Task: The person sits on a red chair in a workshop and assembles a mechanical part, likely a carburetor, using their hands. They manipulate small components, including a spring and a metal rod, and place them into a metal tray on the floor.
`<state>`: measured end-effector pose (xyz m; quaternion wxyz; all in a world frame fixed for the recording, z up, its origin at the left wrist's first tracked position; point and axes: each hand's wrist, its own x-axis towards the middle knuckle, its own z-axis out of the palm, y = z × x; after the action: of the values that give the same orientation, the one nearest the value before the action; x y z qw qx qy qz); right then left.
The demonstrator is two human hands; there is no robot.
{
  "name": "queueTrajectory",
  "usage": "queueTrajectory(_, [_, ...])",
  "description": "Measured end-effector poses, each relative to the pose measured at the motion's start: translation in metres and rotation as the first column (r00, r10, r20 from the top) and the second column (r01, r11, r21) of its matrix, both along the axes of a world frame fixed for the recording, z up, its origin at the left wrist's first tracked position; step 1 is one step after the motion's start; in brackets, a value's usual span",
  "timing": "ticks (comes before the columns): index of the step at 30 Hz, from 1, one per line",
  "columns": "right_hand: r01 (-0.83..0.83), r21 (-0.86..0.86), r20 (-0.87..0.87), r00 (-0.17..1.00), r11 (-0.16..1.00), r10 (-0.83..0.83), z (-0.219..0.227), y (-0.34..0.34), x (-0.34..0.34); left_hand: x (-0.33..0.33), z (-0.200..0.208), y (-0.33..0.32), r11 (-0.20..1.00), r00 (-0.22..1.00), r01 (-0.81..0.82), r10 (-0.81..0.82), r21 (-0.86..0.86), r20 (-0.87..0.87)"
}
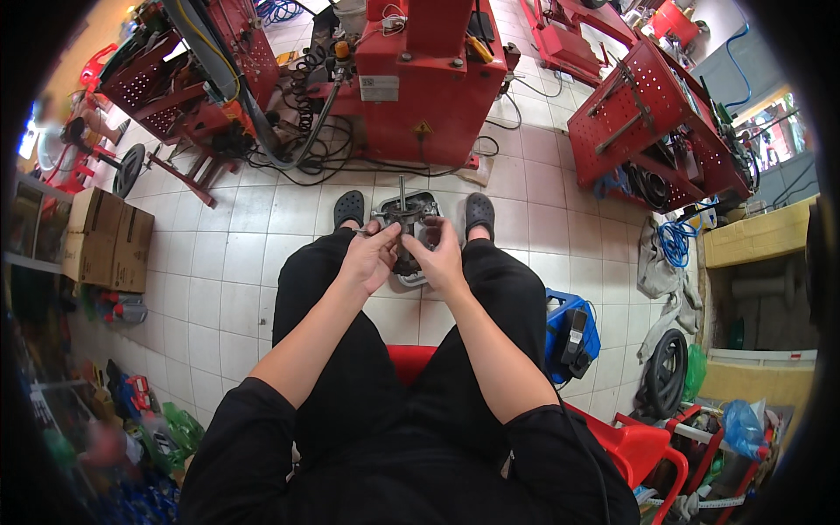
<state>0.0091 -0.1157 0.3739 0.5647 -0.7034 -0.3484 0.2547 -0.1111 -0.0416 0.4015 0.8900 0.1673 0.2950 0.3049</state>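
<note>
Between my feet is a dark metal machine part [408, 217] with a thin rod standing up from it. It is over a pale tray [409, 282], whose rim shows around it. My left hand [371, 260] is at the part's left side, thumb and fingers pinched together; whatever is between them is too small to make out. My right hand [440, 261] curls round the right side of the part, its thumb reaching toward the middle. Both hands hide much of the part's near side.
A red machine [429, 105] with cables and hoses at its base stands ahead. Red perforated carts flank it, one at the right [643, 131]. Cardboard boxes [107, 241] are at the left. A blue case [573, 332] sits by my right leg, near a red plastic chair [634, 446].
</note>
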Motion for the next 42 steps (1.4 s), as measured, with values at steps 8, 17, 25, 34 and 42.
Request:
queueTrajectory(8, [0.079, 0.086, -0.645, 0.764, 0.993, -0.005, 0.021, -0.002, -0.016, 0.004, -0.014, -0.001, 1.000, 1.000, -0.023, 0.023, -0.011, -0.016])
queueTrajectory(17, [0.084, 0.110, -0.878, 0.476, 0.990, 0.057, 0.021, -0.003, -0.012, 0.007, -0.008, 0.001, 0.997, 0.998, -0.046, 0.048, 0.066, -0.031])
queueTrajectory(25, [0.154, 0.061, -0.889, 0.458, 0.986, -0.016, 0.034, -0.003, -0.016, 0.013, -0.012, -0.004, 0.963, 0.970, -0.111, 0.159, 0.246, -0.186])
queueTrajectory(34, [0.005, 0.049, -0.885, 0.464, 0.999, 0.041, 0.031, -0.003, -0.009, 0.011, -0.010, -0.001, 0.954, 0.960, -0.051, 0.128, 0.296, -0.248])
queueTrajectory(42, [0.054, -0.011, -0.830, 0.556, 0.998, -0.040, 0.027, 0.000, -0.002, 0.005, -0.013, 0.007, 0.884, 0.874, 0.054, 0.183, 0.465, -0.450])
